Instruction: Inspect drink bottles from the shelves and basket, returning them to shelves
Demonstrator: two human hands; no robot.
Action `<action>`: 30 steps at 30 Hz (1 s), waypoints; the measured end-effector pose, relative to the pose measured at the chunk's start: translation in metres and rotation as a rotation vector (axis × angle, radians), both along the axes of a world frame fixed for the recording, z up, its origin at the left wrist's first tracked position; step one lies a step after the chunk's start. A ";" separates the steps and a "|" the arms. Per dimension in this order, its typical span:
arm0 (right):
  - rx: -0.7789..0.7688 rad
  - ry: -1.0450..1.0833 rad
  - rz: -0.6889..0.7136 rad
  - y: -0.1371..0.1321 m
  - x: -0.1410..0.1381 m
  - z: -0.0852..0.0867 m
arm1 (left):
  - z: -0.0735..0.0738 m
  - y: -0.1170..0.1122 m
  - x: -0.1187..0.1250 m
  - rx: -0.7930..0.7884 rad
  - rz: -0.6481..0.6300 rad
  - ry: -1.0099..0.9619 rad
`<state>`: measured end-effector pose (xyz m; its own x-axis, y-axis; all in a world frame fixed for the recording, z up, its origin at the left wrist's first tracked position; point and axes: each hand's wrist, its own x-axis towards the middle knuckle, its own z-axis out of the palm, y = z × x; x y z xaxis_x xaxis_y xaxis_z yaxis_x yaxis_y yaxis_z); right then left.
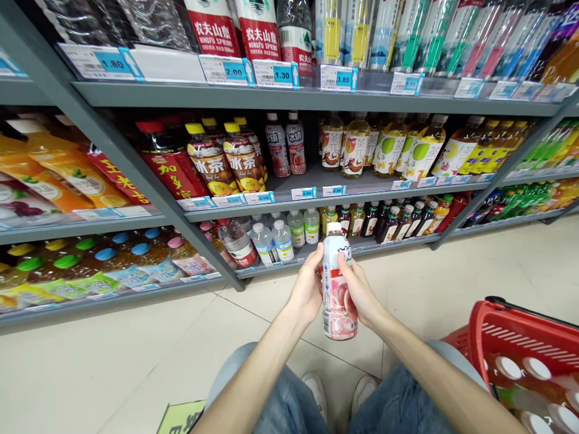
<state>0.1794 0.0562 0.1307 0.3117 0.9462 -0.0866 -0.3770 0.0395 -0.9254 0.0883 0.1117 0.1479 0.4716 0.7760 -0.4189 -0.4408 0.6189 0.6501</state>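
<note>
Pale tiles (181, 349) floor a shop aisle that runs up to grey shelving on the far side. Nearest are bent knees in blue jeans (289, 401), with white shoes (315, 389) between them. At the near left edge shows part of a yellow-green sign (176, 417); at the near right stands a red basket (476, 331) holding white-capped bottles (537, 368).

Beyond the knees, the pink-labelled bottle (335, 286) is held upright above the floor, white cap at its top, peaches printed on the label. The left hand (311, 280) closes round its left side; the right hand (359, 289) grips its right side, thumb across the upper label.

Farther off, the bottom shelf (393, 244) carries clear bottles (283, 241) towards the left and dark bottles (389, 226) towards the right. On the middle shelf (289, 185) stand yellow-capped iced tea bottles (246, 161) at left, two slim grey-and-pink bottles (296, 147) beside them, and white-labelled tea bottles (424, 150) to the right. Over these, the upper shelf (289, 98) bears red-labelled water bottles (259, 30) behind price tags (338, 79).
</note>
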 end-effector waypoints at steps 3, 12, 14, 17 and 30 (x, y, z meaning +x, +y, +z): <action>-0.004 -0.003 0.001 0.000 0.001 0.000 | -0.002 0.001 0.000 0.020 0.001 0.010; -0.050 -0.017 -0.059 -0.001 0.000 0.000 | -0.003 0.001 0.000 0.027 -0.020 -0.020; -0.062 0.014 -0.064 -0.002 -0.001 0.002 | -0.004 0.002 0.000 0.022 -0.008 -0.039; -0.034 0.077 -0.037 -0.003 -0.001 0.004 | -0.006 0.003 0.000 0.043 0.021 -0.055; -0.102 0.252 -0.017 0.001 0.001 -0.001 | -0.007 0.005 0.000 0.050 0.088 -0.016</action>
